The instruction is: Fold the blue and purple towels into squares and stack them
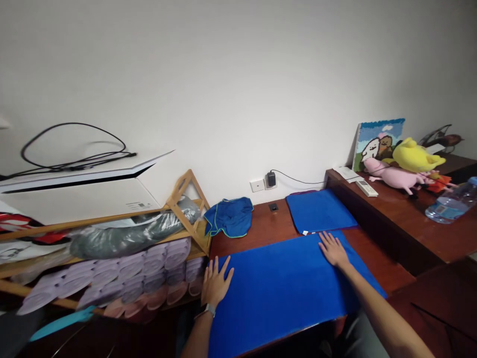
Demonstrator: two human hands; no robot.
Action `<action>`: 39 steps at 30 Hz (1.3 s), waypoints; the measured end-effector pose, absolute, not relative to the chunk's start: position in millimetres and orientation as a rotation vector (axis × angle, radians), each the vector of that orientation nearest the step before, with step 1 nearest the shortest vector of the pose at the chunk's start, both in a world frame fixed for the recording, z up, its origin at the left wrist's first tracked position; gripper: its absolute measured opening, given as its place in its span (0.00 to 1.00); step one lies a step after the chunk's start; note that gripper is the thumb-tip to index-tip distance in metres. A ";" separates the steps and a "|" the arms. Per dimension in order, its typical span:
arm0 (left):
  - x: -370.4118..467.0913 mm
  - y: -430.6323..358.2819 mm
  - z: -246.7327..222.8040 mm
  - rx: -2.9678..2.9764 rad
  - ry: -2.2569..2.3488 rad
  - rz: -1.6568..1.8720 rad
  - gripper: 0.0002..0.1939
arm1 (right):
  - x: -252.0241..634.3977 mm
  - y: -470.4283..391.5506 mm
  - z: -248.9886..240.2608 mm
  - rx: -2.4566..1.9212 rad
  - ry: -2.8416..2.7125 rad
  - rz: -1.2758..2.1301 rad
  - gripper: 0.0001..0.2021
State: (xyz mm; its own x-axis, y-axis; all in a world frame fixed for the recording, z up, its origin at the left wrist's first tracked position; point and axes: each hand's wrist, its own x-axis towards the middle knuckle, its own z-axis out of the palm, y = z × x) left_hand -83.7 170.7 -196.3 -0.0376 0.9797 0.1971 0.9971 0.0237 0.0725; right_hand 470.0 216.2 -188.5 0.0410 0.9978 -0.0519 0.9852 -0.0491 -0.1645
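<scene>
A blue cloth [283, 283] lies spread flat over the front of the brown desk [266, 219]. My left hand [216, 282], fingers spread, rests at the cloth's left edge beside the wooden rack; a watch is on that wrist. My right hand [334, 250] lies flat with fingers apart on the cloth's upper right part. Just beyond it is a folded blue cloth [320, 211] with a small white tag on its near edge. A crumpled darker blue cloth [230, 217] with green edging sits at the back left. Neither hand holds anything.
Left stands a wooden rack [191, 209] with purple and pink slippers [126, 268] and a white box [85, 194] on top. On the raised right surface are plush toys [415, 155], a remote [367, 188] and a water bottle [452, 204]. A charger [271, 178] is plugged into the wall.
</scene>
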 end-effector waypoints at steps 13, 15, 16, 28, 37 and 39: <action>-84.2 174.7 -196.2 -2.079 -2.172 -0.125 0.32 | 491.5 219.6 -181.7 -2.382 -1.980 0.057 0.33; -84.3 174.7 -196.3 -2.076 -2.171 -0.114 0.32 | 448.2 217.7 -174.8 -2.207 -2.041 -0.027 0.31; -84.6 174.7 -196.4 -2.076 -2.162 -0.118 0.32 | 421.3 216.1 -172.5 -2.073 -2.103 -0.028 0.30; -86.9 174.4 -200.1 -2.089 -2.191 -0.207 0.33 | 425.5 211.9 -192.2 -1.911 -2.271 0.234 0.33; -83.3 173.6 -195.7 -2.080 -2.167 -0.161 0.32 | 549.8 214.6 -205.9 -2.371 -2.016 0.193 0.37; -82.0 172.6 -194.3 -2.081 -2.181 -0.158 0.32 | 547.2 215.1 -204.8 -2.382 -2.014 0.197 0.37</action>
State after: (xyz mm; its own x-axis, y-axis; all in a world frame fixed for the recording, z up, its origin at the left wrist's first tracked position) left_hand -82.0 172.6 -194.3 -0.0457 0.9860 0.1602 0.9988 0.0478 -0.0091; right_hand 547.2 215.1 -204.8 0.1616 0.9832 -0.0854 0.9811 -0.1694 -0.0939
